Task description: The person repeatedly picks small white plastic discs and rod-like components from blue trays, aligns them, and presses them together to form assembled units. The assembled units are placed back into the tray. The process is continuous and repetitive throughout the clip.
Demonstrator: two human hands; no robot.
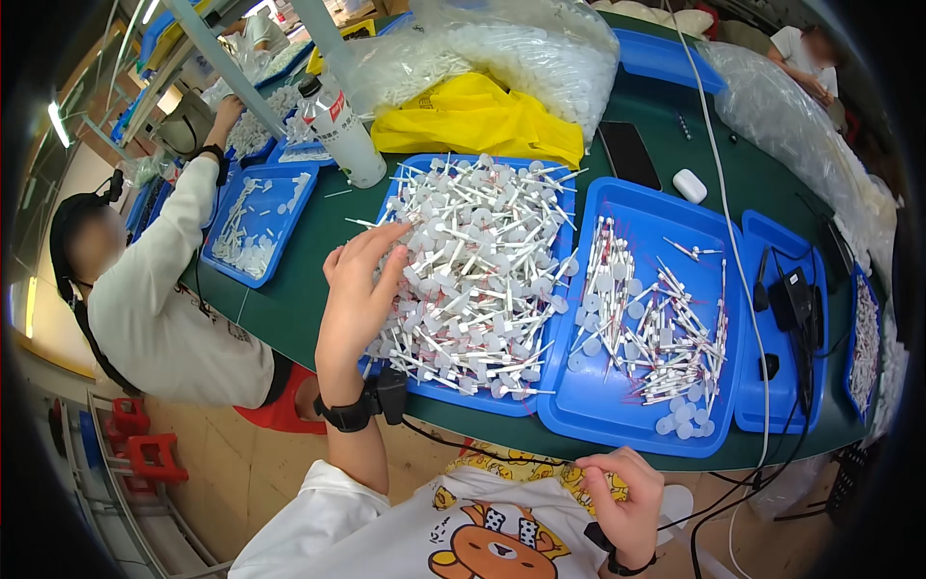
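My left hand [362,285] is spread at the edge of the heap of white sticks and discs [473,275], seemingly most of what is left. My right hand [627,497] is curled, and I can't tell whether it pinches anything; beyond its fingers, smaller, neater bunches [675,333] in a blue tray [579,400] look like the part done.

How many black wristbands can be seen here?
3: a wristband behind the wearer's left hand, another wristband behind the right hand, a third wristband on the co-worker at left. Others may be hidden.
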